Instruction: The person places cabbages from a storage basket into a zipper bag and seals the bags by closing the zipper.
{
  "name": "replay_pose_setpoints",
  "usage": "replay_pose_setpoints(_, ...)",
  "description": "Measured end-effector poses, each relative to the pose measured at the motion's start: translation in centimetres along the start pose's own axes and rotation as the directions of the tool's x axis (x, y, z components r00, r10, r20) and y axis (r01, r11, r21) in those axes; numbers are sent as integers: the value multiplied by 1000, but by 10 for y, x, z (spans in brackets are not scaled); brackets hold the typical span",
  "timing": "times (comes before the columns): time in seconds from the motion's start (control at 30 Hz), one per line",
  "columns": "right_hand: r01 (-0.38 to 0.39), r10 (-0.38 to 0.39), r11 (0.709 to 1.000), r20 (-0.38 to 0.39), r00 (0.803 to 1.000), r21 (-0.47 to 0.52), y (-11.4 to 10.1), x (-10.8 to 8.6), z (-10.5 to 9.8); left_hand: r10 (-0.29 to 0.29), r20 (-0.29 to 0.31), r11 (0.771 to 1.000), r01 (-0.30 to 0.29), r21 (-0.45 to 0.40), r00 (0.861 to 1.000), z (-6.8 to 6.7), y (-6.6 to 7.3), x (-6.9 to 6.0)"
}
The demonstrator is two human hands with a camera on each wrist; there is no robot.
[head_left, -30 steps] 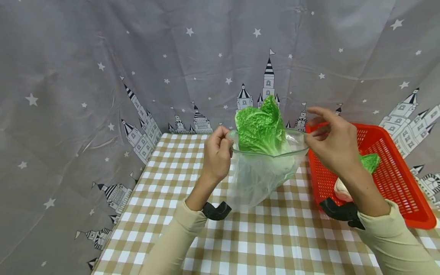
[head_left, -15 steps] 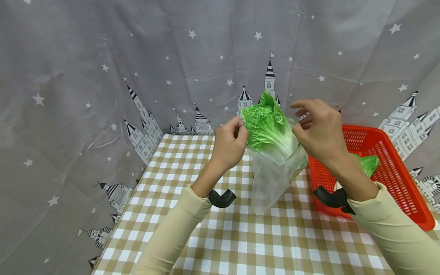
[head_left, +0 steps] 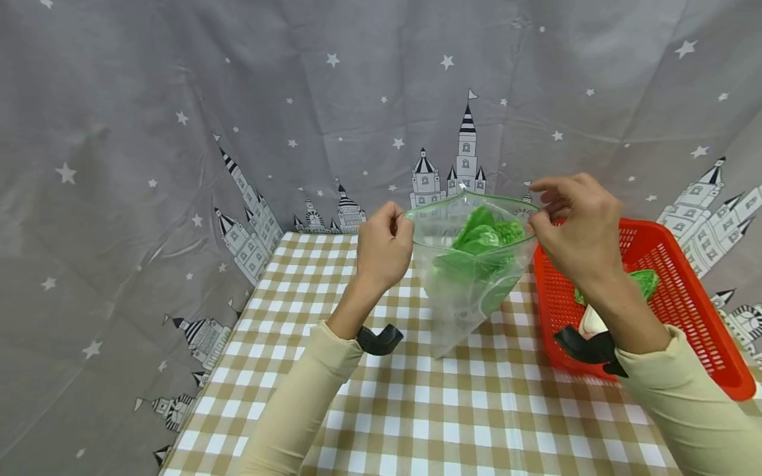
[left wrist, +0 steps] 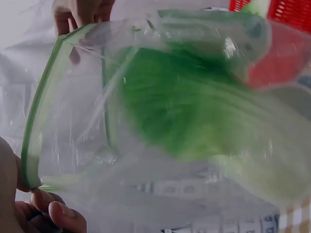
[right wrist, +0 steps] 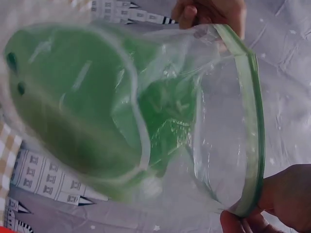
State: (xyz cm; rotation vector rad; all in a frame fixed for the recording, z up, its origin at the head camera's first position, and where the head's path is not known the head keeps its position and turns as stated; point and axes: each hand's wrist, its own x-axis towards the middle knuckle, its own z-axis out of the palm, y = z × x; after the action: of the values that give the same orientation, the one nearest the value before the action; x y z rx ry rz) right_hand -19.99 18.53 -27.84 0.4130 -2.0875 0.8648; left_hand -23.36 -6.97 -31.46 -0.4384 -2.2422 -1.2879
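Note:
A clear zip bag (head_left: 452, 291) with a green-edged mouth hangs above the table, its mouth spread between two hands. The left hand (head_left: 385, 244) pinches the left corner of the rim, and the right hand (head_left: 574, 228) pinches the right corner, its other fingers bent above. Inside the bag lies a green leafy cabbage (head_left: 485, 235), now below the rim. Through the film in the left wrist view, the cabbage (left wrist: 180, 102) shows blurred, with a pale base. The right wrist view shows a rounded green shape (right wrist: 73, 92) with a white line on the bag's side.
A red perforated basket (head_left: 684, 297) stands at the right, partly behind the right forearm. It holds another leafy vegetable (head_left: 645, 283) and a pale rounded item (head_left: 592, 322). A checked cloth (head_left: 381, 410) covers the table, and a grey castle-print curtain (head_left: 357, 119) hangs behind.
The cabbage has dropped from sticking out above the rim to inside the bag. The hands first came closer together, then spread apart, widening the bag's mouth.

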Motion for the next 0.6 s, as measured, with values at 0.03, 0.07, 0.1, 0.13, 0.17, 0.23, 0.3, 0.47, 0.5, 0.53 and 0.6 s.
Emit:
replay_pose_setpoints(0.03,4,-4,1000,-7,1000,2,0,0,1,13,5,1000,-13,-6,1000,2,2,1)
replay_pose_setpoints(0.07,9,-9,1000,-17,1000,4,-1,1,2,19,8,1000,-18,-13,1000,2,5,2)
replay_pose_setpoints(0.1,9,-8,1000,-26,1000,8,-1,3,2,32,2,999,-32,-25,999,2,8,4)
replay_pose_setpoints(0.13,7,-7,1000,-37,999,11,-2,5,1,41,-4,998,-41,-36,999,1,10,5)
replay_pose_setpoints(0.17,2,-2,1000,-45,999,15,-3,7,0,49,-12,998,-50,-46,999,0,13,7)
replay_pose_setpoints(0.23,-14,16,1000,-69,998,28,-5,11,-5,66,-24,995,-67,-77,998,-5,19,10)
replay_pose_setpoints(0.3,-35,39,998,-81,996,43,-7,15,-10,91,-43,990,-95,-107,995,-10,24,13)
replay_pose_setpoints(0.47,-98,94,993,71,993,59,-3,12,-17,116,-21,985,-117,-123,993,-9,29,14)
replay_pose_setpoints(0.5,-127,118,990,133,984,58,1,9,-18,116,-5,986,-115,-116,993,-7,28,13)
replay_pose_setpoints(0.53,-162,149,985,192,970,52,5,7,-19,115,12,987,-113,-112,993,-5,28,12)
replay_pose_setpoints(0.6,-250,229,967,279,933,43,16,1,-23,113,48,988,-107,-116,992,0,27,9)
